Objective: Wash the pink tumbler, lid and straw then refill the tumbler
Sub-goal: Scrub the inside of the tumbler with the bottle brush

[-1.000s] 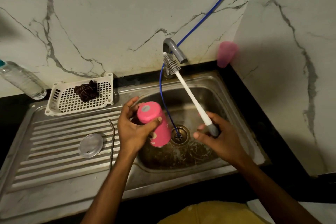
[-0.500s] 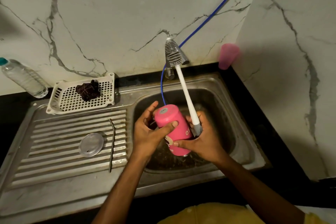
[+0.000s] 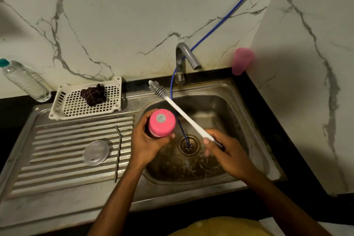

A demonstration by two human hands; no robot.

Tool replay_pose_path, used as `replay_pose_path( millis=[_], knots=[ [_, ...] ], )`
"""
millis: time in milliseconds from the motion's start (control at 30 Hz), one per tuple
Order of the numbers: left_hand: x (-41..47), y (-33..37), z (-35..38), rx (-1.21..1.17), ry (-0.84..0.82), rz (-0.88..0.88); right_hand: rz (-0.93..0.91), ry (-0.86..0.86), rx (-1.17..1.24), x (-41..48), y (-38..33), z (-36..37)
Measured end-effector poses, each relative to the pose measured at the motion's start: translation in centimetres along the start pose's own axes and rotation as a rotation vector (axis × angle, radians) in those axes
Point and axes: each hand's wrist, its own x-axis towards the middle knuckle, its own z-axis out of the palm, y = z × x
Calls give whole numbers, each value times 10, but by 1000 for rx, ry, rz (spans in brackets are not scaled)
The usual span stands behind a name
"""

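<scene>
While your left grip (image 3: 147, 142) curls fingers and thumb round the pink tumbler (image 3: 162, 122), just left of the drain (image 3: 189, 144) and slightly behind it, the tumbler shows you its base. Its long axis therefore runs close to upright, and its mouth faces down into the sink (image 3: 226, 105), out of your sight.

Your right grip (image 3: 226, 151), just right of the drain, closes on the handle end of the bottle brush (image 3: 188, 119); the fingers are blurred, so you cannot read the hold more finely. From there the shaft slants over the drain, back and to the left, passing close by the tumbler's right side. Whether it touches cannot be told. The bristles sit behind and left of the drain, past the tumbler's base, so the working end points away from the mouth.

The coming move likely turns on that. Either tip the tumbler until its mouth swings toward the drain, or draw the brush back until the bristles meet the wall.

The lid (image 3: 96, 152) and straw (image 3: 118, 151) lie well left of the drain, on the ribbed drainboard (image 3: 57, 161).
</scene>
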Motion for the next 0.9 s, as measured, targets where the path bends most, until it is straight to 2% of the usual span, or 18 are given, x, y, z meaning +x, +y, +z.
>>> replay_pose_path(
  millis=[133,267,500,800,900],
  knots=[
    [10,-4,-16,46,46,18,-36,-20,-155,-23,2,-6],
    [18,-7,-26,99,58,34,-43,-37,-204,-34,5,-1],
    [18,-6,-25,103,42,85,-35,48,-375,-31,3,-2],
    [21,-6,-41,56,55,82,-21,-10,-377,-41,-12,17],
    [21,-6,-45,57,29,82,-18,27,-366,-43,-9,20]
  ],
)
